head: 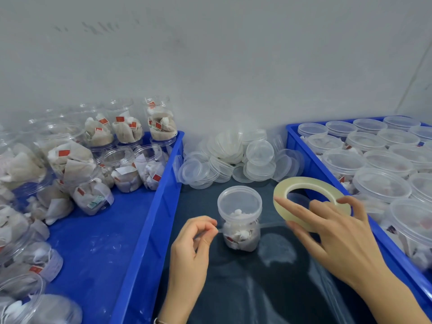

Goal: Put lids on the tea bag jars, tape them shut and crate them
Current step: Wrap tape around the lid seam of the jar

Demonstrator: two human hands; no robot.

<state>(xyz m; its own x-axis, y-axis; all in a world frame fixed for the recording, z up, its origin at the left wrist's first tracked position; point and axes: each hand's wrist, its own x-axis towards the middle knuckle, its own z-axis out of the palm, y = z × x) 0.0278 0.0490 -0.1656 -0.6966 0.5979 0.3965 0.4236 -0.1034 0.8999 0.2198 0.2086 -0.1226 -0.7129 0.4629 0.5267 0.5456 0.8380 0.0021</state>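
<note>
A clear jar of tea bags (240,232) stands upright on the dark table with a lid (239,202) on it. My left hand (196,239) pinches the free end of a clear tape strip just left of the jar. The strip runs across the jar below the lid to a tape roll (311,183). My right hand (336,232) holds that roll just right of the jar, thumb through its hole and fingers along its near rim.
A blue crate (149,230) on the left holds several unlidded jars of tea bags (93,197), some lying down. Another blue crate (301,141) on the right holds several lidded jars (381,185). Loose clear lids (233,157) are piled against the wall.
</note>
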